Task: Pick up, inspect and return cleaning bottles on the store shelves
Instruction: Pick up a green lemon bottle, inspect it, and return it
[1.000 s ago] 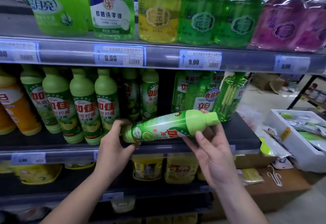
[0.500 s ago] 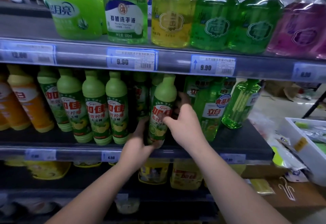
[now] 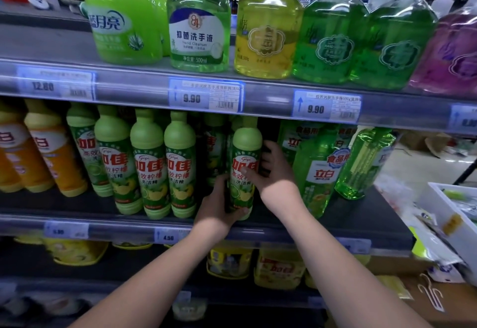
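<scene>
The left hand (image 3: 219,207) curls around the lower part of a slim green plastic dish-soap bottle with a pale green cap and red lettering on its label (image 3: 245,144), fingers wrapped round its left side near the base. The right hand (image 3: 275,170) grips the same bottle higher up. Its thumb lies across the front of the label and its fingers reach round the right side towards the back, where they are partly hidden and a little blurred. Both forearms rise from the bottom edge of the view.

The bottle stands upright at the front of the dark middle shelf (image 3: 361,220), its base at the shelf's front edge. Just to its left is a row of matching green bottles (image 3: 149,162), also upright. More of the same sit in the shadow behind it. Further left stand orange and yellow bottles (image 3: 49,157). To the right are taller clear green bottles with blue and red labels (image 3: 317,172).

Above, the upper shelf rail carries blue-edged price tags reading 9.90 (image 3: 206,97). On that shelf stand wide clear bottles of green, yellow and purple liquid (image 3: 268,35). Below the middle shelf, yellow packs (image 3: 280,268) sit in dim light. At the far right is a white plastic bin (image 3: 438,198) holding packets.
</scene>
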Motion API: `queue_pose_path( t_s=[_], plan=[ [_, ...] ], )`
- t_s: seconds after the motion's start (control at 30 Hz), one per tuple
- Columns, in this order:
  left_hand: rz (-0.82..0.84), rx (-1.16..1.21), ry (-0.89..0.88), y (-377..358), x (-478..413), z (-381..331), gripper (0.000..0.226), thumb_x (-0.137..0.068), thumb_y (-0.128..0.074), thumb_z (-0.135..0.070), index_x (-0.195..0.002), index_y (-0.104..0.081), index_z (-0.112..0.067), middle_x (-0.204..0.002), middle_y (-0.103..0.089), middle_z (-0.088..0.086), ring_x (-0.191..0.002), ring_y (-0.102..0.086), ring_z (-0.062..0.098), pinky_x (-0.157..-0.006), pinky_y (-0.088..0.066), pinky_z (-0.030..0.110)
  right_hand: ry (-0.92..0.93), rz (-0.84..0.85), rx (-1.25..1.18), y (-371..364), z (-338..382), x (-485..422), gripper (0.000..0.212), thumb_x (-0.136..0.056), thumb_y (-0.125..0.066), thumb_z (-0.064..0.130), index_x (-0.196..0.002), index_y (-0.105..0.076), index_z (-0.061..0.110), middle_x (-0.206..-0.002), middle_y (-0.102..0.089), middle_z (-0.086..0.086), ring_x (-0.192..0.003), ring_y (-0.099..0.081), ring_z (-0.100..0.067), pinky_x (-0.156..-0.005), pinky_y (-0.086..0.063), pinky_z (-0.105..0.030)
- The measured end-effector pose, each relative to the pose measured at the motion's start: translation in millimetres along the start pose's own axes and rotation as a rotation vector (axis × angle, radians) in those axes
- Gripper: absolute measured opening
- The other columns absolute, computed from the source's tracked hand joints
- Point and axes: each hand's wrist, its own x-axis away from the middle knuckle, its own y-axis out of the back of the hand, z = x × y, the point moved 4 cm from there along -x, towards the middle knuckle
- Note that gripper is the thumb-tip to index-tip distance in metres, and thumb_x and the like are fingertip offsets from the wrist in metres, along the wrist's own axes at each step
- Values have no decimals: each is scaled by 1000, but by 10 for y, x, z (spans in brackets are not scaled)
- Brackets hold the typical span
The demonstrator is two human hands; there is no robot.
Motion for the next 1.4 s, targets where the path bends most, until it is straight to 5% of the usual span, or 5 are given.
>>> queue_pose_path(
  t_s=[0.23,0.37,0.63,0.87,1.4],
  plan=[
    [36,65,-49,207,227,-190,94,-82,-88,-27,-156,-31,-29,-136,-66,-8,-124,-63,8,-95,-47,12,-26,2,-107,110,69,144,69,-85,-87,13,-143,-51,19,-131,-63,-1,-115,-64,-15,-99,-53,-31],
    [-136,-27,-77,748,586,-100,50,-88,-81,-33,-129,-53,-37,-114,-69,-26,-106,-64,-15,-84,-46,2,98,-181,-71,340,303,529,24,-88,-76,38,-106,-63,31,-97,-72,15,-89,-69,4,-71,-48,-4],
    [-323,-84,51,1049,739,212,59,-88,-76,-14,-142,-55,-23,-119,-71,-3,-113,-66,17,-93,-56,38,-84,214,-71,-985,381,477,69,-86,-86,28,-146,-51,19,-137,-64,1,-126,-62,-15,-105,-54,-35],
    [-304,-73,12,1119,684,310,68,-86,-77,-11,-148,-53,-27,-127,-70,-5,-120,-65,13,-101,-55,33,-146,199,-8,-1289,174,158,88,-83,-85,43,-156,-42,17,-149,-60,-9,-134,-59,-28,-109,-51,-50],
    [186,476,-58,1096,1042,327,68,-76,-85,-38,-138,-59,-34,-129,-73,-12,-117,-69,4,-93,-50,13,-211,134,-379,-714,445,1061,52,-67,-87,51,-111,-69,29,-105,-82,7,-96,-80,-11,-75,-66,-31]
  ],
)
